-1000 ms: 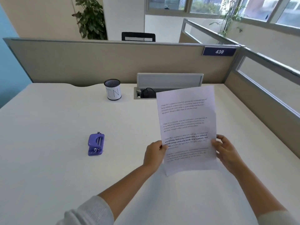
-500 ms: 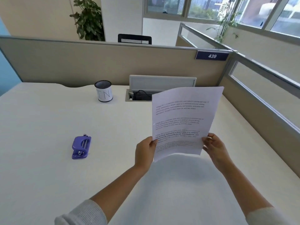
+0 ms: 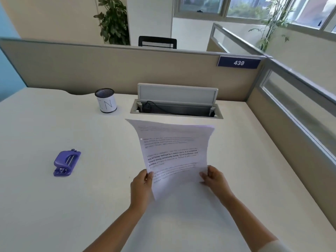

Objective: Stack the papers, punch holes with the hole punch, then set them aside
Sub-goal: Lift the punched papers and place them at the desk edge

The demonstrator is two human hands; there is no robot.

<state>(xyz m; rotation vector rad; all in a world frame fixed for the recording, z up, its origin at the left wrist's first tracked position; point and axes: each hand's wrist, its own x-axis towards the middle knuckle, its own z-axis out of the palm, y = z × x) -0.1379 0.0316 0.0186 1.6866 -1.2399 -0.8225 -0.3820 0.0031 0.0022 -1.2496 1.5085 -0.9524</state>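
Since half a second ago I see the papers (image 3: 174,157) tip away from the camera: they stood nearly upright facing me, and now the top edge leans back toward the cable tray (image 3: 176,108) and the sheets bow, with the upper left corner curling out. Both hands have come lower and nearer the desk (image 3: 45,206).

The papers are held in the air above the desk, right of center, their long axis running from my hands up and away toward the back partition (image 3: 109,70), printed side up toward me. They are thin, white, limp sheets with lines of black text, some bold; the top edge shows slightly offset layers, so it is more than one sheet.

My left hand (image 3: 142,188) grips the lower left edge, thumb on the printed face, fingers curled behind. My right hand (image 3: 214,180) pinches the lower right edge the same way.

The hole punch (image 3: 66,163) lies well apart to the left on the desk, a purple plastic body, rounded, with a slotted top and a metal piece at its near end; its long axis points up and slightly right. A mesh-topped cylindrical pen cup (image 3: 106,100) stands near the back, just left of the tray.
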